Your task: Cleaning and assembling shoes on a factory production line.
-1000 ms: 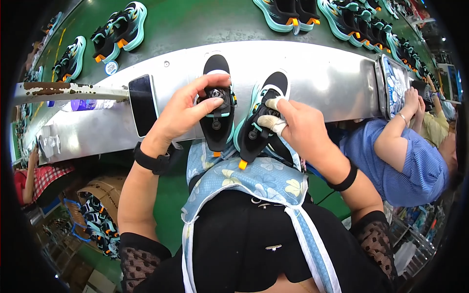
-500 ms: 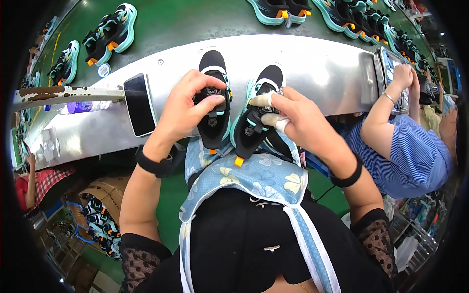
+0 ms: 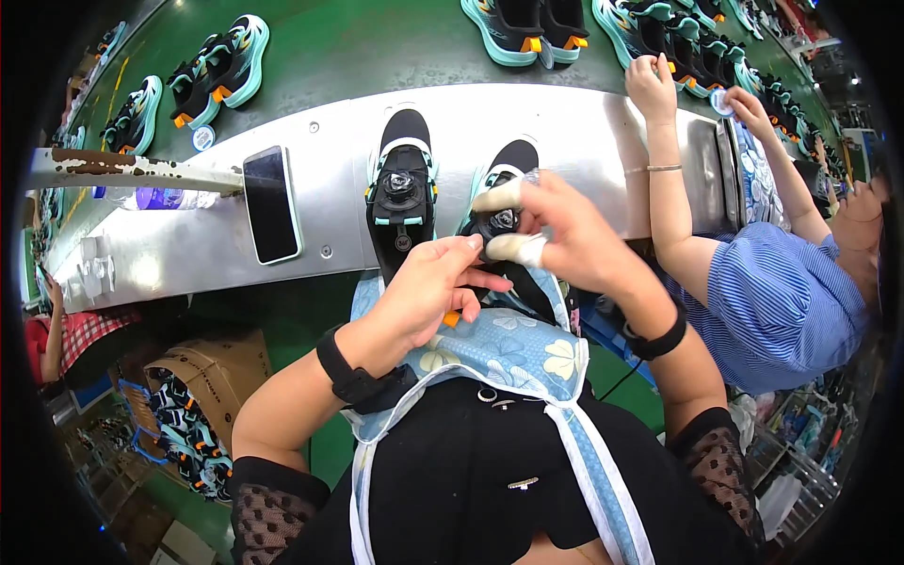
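Note:
Two black running shoes with mint soles stand side by side, toes pointing away from me. The left shoe shows its round black dial uncovered. On the right shoe, my right hand has its thumb and forefinger, both in pale finger cots, around the clear-topped dial. My left hand lies over that shoe's heel opening, thumb and forefinger apart with nothing seen between them. It hides most of the heel, and an orange pull tab shows below it.
A metal ledge carries a phone on the left, beneath a chipped white bar. Pairs of shoes stand on the green surface beyond. At right a co-worker in a striped top reaches over the ledge. A carton stands lower left.
My left hand has left the left shoe's dial and moved right and nearer, to the right shoe's heel. My right hand stays at the right shoe's dial. The co-worker's arms have spread apart.

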`<control>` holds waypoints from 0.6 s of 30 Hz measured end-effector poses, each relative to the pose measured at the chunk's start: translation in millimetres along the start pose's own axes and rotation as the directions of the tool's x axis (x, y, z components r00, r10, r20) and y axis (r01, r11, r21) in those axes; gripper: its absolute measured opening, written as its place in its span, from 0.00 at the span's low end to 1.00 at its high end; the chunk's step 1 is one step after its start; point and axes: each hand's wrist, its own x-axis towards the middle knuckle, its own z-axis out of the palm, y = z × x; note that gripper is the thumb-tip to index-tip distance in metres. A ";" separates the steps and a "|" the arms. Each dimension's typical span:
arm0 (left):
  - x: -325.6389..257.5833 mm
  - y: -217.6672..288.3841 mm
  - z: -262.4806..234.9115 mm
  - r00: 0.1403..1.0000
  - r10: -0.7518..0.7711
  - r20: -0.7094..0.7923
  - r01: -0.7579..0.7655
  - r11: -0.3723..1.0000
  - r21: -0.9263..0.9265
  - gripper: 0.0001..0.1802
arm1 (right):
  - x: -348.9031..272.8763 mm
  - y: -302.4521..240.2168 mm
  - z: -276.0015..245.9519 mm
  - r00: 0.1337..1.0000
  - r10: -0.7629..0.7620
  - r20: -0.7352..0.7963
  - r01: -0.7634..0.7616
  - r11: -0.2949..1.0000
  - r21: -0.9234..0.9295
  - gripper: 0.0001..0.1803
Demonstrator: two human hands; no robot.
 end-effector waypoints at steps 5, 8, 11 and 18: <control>0.5 -1.2 7.7 1.000 0.001 -0.025 -0.001 1.000 0.002 0.19 | 0.8 0.9 3.7 0.998 0.060 -0.020 -0.059 0.998 0.026 0.15; 0.2 -0.7 8.4 0.999 -0.012 -0.030 0.013 0.999 0.047 0.20 | 4.3 5.1 1.3 0.998 0.054 0.017 -0.055 0.996 0.068 0.13; -22.1 24.4 18.0 0.997 -0.067 -0.050 0.083 0.856 0.510 0.18 | 2.6 9.0 -9.4 0.994 0.061 0.091 -0.068 0.995 0.074 0.13; 8.2 39.4 -29.8 0.528 0.849 0.015 -0.272 0.153 0.950 0.15 | 53.6 3.7 -11.6 1.000 -0.019 -0.001 0.019 0.998 -0.062 0.23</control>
